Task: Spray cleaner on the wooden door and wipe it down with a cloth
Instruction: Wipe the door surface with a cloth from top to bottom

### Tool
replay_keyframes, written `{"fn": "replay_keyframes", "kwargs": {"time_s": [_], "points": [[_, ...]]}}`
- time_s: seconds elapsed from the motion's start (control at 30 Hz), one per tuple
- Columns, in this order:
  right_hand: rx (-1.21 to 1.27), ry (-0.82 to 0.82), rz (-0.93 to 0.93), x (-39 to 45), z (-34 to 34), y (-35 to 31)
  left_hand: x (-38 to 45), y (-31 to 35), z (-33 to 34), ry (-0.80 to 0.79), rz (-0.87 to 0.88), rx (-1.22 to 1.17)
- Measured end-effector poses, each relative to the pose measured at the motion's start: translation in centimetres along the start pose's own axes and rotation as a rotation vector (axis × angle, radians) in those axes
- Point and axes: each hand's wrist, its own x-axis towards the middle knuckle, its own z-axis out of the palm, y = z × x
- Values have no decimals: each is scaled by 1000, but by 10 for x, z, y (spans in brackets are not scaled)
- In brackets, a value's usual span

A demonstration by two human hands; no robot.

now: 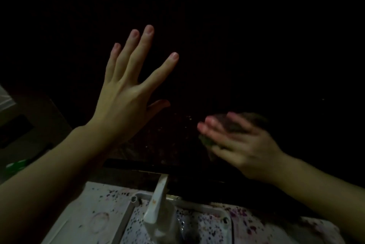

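The left hand [126, 93] is spread flat, fingers straight and fanned, against the dark wooden door [217, 46], which fills the far half of the scene and is almost lost in the dim light. The right hand [237, 141], blurred, lies to the right and lower, its fingers laid over a dark crumpled cloth [233, 125] held against the door; whether the fingers curl round the cloth cannot be told. Small pale specks dot the door between the two hands. Nearer, below the door's lower edge, stands a white plastic spray bottle [158, 204], its nozzle pointing at the door. It stands on a white plastic surface [94, 214] with raised ribs, speckled with purple and dark spots. No writing can be read.
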Motion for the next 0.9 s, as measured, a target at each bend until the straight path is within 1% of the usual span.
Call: {"fn": "replay_keyframes", "kwargs": {"time_s": [0.1, 0.17, 0.2, 0.27, 0.37, 0.4, 0.43, 0.47, 0.5, 0.63, 0.73, 0.8, 0.83, 0.87, 0.9], "points": [[-45, 262, 230, 50, -28, 40, -10, -11, 2, -8, 1, 22], [-145, 340, 326, 67, -35, 55, -18, -20, 4, -17, -9, 31], [-170, 336, 332, 69, -34, 53, -23, -24, 5, -22, -16, 36], [-158, 244, 248, 61, -22, 33, -32, -31, 8, -35, -30, 48], [-125, -41, -51, 37, 10, -14, -43, -36, 11, -48, -43, 46], [-119, -123, -144, 32, 17, -23, -46, -38, 11, -51, -43, 46], [-111, -170, -207, 30, 19, -27, -47, -39, 11, -53, -40, 49], [-97, -170, -233, 35, 19, -28, -51, -43, 10, -57, -40, 53], [-87, -146, -212, 42, 14, -24, -52, -45, 9, -59, -36, 56], [-84, 86, 58, 89, -24, 21, -57, -55, 8, -68, -34, 72], [-191, 188, 89, 117, -37, 48, -65, -65, 9, -75, -59, 83], [-196, 173, 66, 122, -30, 36, -69, -69, 10, -77, -76, 82], [-179, 127, 22, 119, -19, 21, -71, -71, 10, -74, -85, 83], [-170, 63, -72, 112, -6, 2, -74, -72, 10, -76, -93, 83], [-170, -23, -205, 102, 9, -19, -76, -73, 9, -87, -101, 78]]}}
